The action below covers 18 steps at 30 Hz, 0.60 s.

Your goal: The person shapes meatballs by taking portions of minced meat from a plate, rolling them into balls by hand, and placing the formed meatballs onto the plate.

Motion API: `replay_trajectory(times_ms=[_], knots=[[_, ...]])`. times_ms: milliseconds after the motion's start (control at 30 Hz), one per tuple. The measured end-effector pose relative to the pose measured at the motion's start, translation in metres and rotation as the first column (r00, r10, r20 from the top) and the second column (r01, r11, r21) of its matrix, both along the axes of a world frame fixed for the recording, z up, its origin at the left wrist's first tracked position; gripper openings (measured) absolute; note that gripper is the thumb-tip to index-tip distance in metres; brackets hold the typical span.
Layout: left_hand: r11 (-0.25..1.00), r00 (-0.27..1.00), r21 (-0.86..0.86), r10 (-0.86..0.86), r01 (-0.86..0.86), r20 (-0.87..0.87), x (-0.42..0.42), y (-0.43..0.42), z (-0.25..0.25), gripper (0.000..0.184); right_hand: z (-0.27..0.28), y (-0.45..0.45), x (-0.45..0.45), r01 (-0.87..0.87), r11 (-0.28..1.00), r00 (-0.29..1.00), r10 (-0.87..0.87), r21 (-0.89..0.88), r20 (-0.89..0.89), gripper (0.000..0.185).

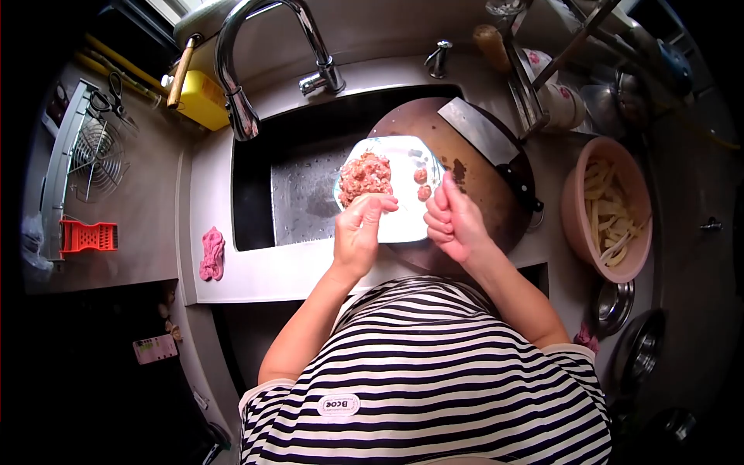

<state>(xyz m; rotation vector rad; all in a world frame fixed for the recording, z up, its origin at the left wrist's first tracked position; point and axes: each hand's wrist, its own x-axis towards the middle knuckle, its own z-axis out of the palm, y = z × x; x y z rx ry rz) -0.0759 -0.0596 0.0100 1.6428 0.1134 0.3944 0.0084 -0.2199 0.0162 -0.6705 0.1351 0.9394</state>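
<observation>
The minced meat (366, 178) lies in a loose pink heap on the left part of a white plate (403, 220). Two small meatballs (422, 184) sit on the plate's right side, one nearer the person than the other. The left hand (359, 235) is over the plate's near left edge, just beside the heap, its fingers bent in close to the thumb; a bit of pink shows at the tips, but whether it is meat is unclear. The right hand (457, 222) is at the plate's right edge, fingers curled into the palm and thumb pointing up and away from the body; whether anything is inside cannot be told.

The plate reaches across the sink (298, 198) and over part of a round chopping board (496, 221). A cleaver (480, 133) lies flat on the board's far right side, its dark handle toward the board's right edge. Farther right stands a pink basin (573, 209) holding pale strips (608, 205). The tap (243, 116) arches above the sink's far left corner, and a pink cloth (211, 253) lies on the counter left of the sink.
</observation>
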Motion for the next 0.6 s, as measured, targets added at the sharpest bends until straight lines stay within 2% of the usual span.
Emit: replay_trajectory(times_ms=[33,100,133,200,233,267,300,333,367,400,467,500,533,600], knots=[[0.994,0.995,-0.099,0.043,-0.051,-0.088,-0.003,0.001,0.004,0.042,0.013,-0.005,0.005,0.066,0.997,0.994,-0.069,0.039,0.090,0.045],[0.924,0.969,-0.371,-0.006,-0.089,-0.248,-0.006,0.004,0.000,0.046,0.039,-0.012,0.008,0.220,0.970,0.915,-0.243,0.105,0.323,0.048],[0.863,0.950,-0.493,-0.050,-0.114,-0.307,-0.007,0.004,-0.002,0.046,0.049,-0.013,0.006,0.316,0.941,0.789,-0.333,0.123,0.516,0.048],[0.675,0.920,-0.725,-0.187,-0.134,-0.344,-0.005,-0.002,-0.009,0.046,0.059,-0.008,-0.007,0.502,0.859,0.434,-0.352,0.102,0.829,0.049],[0.553,0.908,-0.826,-0.282,-0.109,-0.308,-0.003,-0.004,-0.016,0.045,0.050,-0.002,-0.013,0.521,0.839,0.233,-0.318,0.158,0.919,0.050],[0.445,0.879,-0.885,-0.360,-0.134,-0.314,0.000,-0.006,-0.019,0.044,0.042,0.000,-0.015,0.476,0.865,0.021,-0.193,0.160,0.981,0.049],[0.329,0.888,-0.927,-0.352,-0.178,-0.295,0.003,-0.010,-0.028,0.043,0.043,0.003,-0.017,0.382,0.924,-0.124,0.012,0.037,0.992,0.037],[0.205,0.899,-0.954,-0.338,-0.218,-0.278,0.007,-0.015,-0.037,0.041,0.037,0.007,-0.025,0.382,0.908,-0.216,0.270,-0.173,0.938,0.023],[0.283,0.819,-0.855,-0.269,-0.435,-0.506,0.014,-0.032,0.022,0.038,0.025,0.007,-0.026,0.342,0.915,-0.281,0.316,-0.213,0.906,0.019],[0.277,0.820,-0.862,-0.286,-0.424,-0.495,0.014,-0.029,0.010,0.038,0.016,0.006,-0.026,0.305,0.917,-0.344,0.356,-0.256,0.869,0.016],[0.262,0.820,-0.876,-0.318,-0.405,-0.475,0.009,-0.017,-0.025,0.039,0.016,0.001,-0.019,0.341,0.913,-0.198,0.304,-0.225,0.932,0.016],[0.339,0.817,-0.893,-0.395,-0.295,-0.420,0.003,-0.005,-0.022,0.045,0.016,-0.003,-0.016,0.362,0.907,-0.120,0.273,-0.214,0.955,0.016],[0.369,0.851,-0.898,-0.366,-0.238,-0.376,0.001,-0.005,-0.019,0.050,0.023,-0.009,-0.015,0.338,0.875,0.131,0.320,-0.346,0.938,0.022],[0.411,0.883,-0.898,-0.351,-0.153,-0.312,-0.002,-0.006,-0.011,0.052,0.007,-0.010,-0.008,0.276,0.899,0.399,0.214,-0.340,0.892,0.032]])
